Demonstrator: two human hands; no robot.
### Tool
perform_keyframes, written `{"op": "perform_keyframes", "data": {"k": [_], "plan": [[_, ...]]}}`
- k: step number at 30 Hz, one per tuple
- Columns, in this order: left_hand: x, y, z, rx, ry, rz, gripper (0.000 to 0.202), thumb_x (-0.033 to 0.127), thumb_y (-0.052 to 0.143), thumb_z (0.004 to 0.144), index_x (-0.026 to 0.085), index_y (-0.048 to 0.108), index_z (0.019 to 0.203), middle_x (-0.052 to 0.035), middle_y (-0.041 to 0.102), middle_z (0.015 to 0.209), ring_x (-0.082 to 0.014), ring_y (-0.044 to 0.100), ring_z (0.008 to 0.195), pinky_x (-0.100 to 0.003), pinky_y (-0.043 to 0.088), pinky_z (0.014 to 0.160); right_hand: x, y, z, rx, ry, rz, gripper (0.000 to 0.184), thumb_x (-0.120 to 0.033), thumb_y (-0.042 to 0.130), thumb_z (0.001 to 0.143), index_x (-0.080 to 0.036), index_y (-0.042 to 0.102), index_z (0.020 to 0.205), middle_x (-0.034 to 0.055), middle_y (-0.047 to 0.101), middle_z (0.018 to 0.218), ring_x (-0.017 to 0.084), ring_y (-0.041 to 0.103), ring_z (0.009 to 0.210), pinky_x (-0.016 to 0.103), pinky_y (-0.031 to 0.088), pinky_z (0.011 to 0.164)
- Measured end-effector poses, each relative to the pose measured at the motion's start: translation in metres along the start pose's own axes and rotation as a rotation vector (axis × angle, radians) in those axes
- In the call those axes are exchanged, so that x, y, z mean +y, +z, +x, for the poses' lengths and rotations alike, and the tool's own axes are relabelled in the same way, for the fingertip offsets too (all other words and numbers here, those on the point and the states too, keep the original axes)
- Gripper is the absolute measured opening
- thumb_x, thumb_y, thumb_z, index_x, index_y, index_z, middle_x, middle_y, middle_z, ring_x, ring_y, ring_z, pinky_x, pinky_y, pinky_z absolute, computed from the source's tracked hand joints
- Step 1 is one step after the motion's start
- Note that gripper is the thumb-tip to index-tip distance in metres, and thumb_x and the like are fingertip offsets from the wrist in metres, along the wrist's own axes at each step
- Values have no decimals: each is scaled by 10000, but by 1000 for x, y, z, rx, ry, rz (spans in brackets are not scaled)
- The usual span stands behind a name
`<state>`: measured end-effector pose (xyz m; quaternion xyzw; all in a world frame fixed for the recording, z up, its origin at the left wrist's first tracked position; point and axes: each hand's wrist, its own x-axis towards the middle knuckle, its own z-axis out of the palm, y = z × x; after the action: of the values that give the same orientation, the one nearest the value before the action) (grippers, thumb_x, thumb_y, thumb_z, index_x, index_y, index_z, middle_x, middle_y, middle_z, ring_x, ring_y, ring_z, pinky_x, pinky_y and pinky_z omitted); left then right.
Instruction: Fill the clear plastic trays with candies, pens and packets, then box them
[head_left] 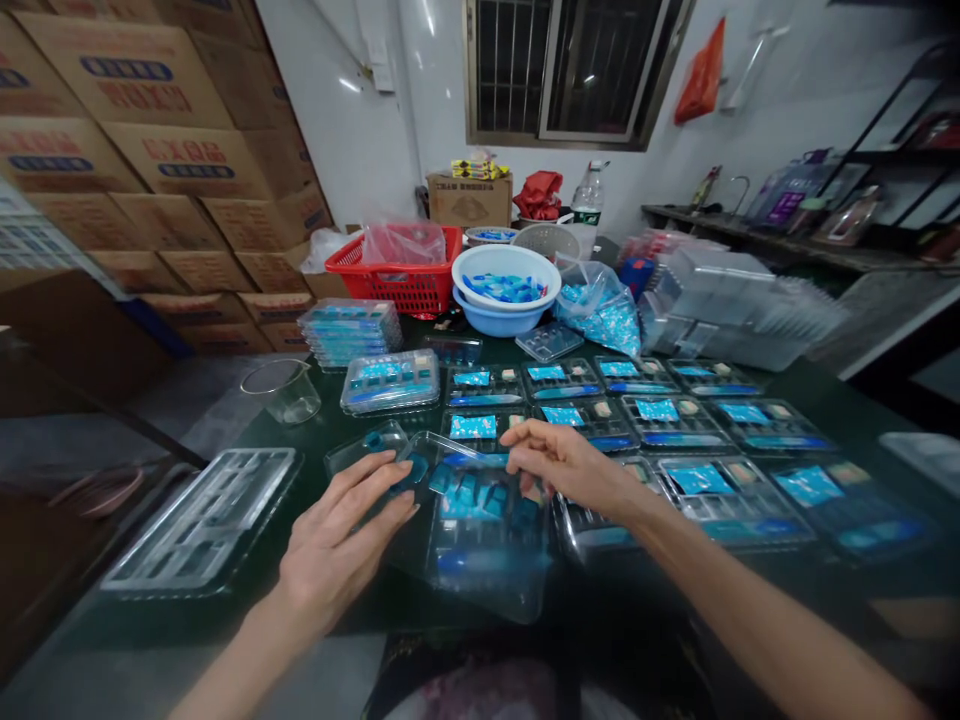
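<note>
A clear plastic blister tray (487,560) with blue pieces in its pockets lies on the dark table right in front of me, its hinged lid (435,450) raised at the back. My left hand (341,535) rests flat on the tray's left side, fingers stretched out and touching the lid's near edge. My right hand (562,465) hovers over the tray's back right corner, fingers curled together in a pinch; what they hold is too small to make out.
Rows of filled trays (660,420) cover the table to the right. An empty clear tray (202,515) lies at left, a clear cup (287,390) behind it. Stacked closed trays (352,330), a red basket (409,270) and bowls of blue pieces (504,285) stand at the back. Cardboard boxes (150,150) line the left.
</note>
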<state>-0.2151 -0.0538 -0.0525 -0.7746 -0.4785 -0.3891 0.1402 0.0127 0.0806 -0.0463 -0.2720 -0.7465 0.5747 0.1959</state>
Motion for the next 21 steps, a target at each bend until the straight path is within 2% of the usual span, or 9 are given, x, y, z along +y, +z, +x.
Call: {"op": "perform_keyframes", "data": {"k": [4,7,9,10,12,14,17,19,21], "plan": [[1,4,-5,18,-2,23,371,78,596,725,274,583,1039,-90,610,1059,-284,541,1024,-422,502,746,-1,-3,-34,120,-153,-153,318,-333,439,871,-224,486,1166,66,542,1078,177,532,938,298,447,772],[4,7,-6,18,-28,25,315,80,580,740,237,578,1012,-104,587,1098,-276,540,1036,-416,495,787,-3,2,-59,61,-252,-280,611,-421,619,743,-279,376,1285,60,372,1304,233,378,1164,375,327,971],[5,8,-7,5,-40,53,276,72,576,741,209,583,981,-101,587,1106,-244,573,986,-373,497,803,-1,9,-70,21,-301,-409,776,-439,709,641,-297,339,1308,52,298,1354,257,287,1228,410,268,1015],[5,7,-7,-16,-42,57,256,68,578,739,198,588,960,-92,593,1100,-220,595,943,-340,500,800,1,13,-73,30,-319,-474,741,-411,707,657,-303,352,1299,48,306,1348,253,285,1229,421,265,1016],[5,6,-6,-89,-71,-4,216,71,581,741,187,592,923,-68,604,1082,-175,613,882,-277,501,783,5,20,-76,81,-353,-535,533,-309,614,771,-295,404,1261,48,363,1304,217,341,1192,408,297,1000],[5,4,-3,-183,-157,-152,177,104,574,760,193,586,913,-44,610,1065,-155,605,886,-244,493,778,9,25,-76,142,-370,-482,373,-214,498,844,-265,456,1211,53,431,1237,177,417,1124,363,349,967],[7,5,8,-382,-419,-364,148,210,562,790,213,581,937,-11,637,965,-147,600,867,-230,484,747,16,26,-73,224,-310,-317,258,-215,476,854,-233,529,1105,49,529,1099,160,507,999,313,426,876],[7,12,16,-513,-638,-520,207,278,562,787,215,557,983,-5,644,885,-144,604,785,-238,489,678,23,25,-69,259,-182,-164,195,-257,473,858,-223,555,1031,33,581,940,146,560,856,272,478,737],[3,23,23,-598,-816,-707,309,312,577,768,195,504,1044,-4,635,794,-136,590,655,-247,486,571,32,25,-64,255,-27,9,199,-304,455,863,-204,548,1007,15,581,786,128,573,702,224,473,569]]}}
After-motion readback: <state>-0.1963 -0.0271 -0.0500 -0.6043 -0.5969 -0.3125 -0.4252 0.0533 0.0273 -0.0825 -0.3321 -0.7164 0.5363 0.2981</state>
